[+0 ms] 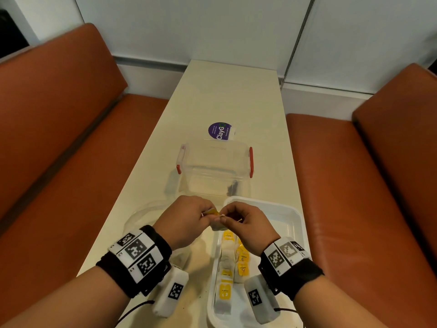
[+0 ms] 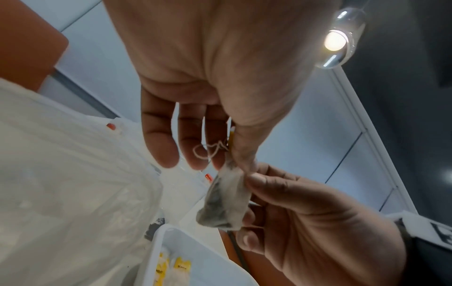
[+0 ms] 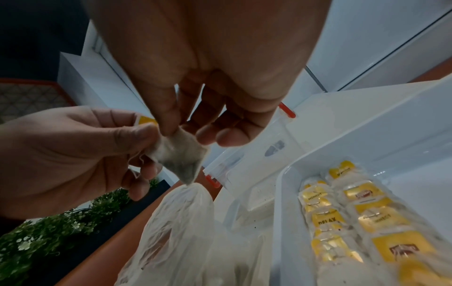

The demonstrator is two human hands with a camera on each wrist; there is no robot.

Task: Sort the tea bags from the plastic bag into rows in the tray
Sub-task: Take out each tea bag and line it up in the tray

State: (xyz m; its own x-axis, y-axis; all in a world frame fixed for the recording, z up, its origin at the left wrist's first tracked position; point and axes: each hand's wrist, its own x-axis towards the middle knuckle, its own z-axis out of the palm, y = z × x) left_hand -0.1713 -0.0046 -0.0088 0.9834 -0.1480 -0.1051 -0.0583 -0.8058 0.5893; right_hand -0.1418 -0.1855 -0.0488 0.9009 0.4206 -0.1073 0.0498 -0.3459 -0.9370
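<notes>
Both pinching one tea bag (image 2: 223, 201): left hand (image 1: 186, 217) w/ tag, right hand (image 1: 246, 223) at corner, prob. untangling string above tray (image 1: 295, 216).

left hand (image 1: 186, 215): raised at 12 o'clock, thumb and forefinger pinched together, other fingers (image 2: 166, 147) loosely extended | right hand (image 1: 246, 223): at its 3 o'clock, fingertips meeting the left's, thumb and forefinger pinched, remaining fingers (image 3: 229, 135) curled | both forearms angle inward, wrists banded
</notes>
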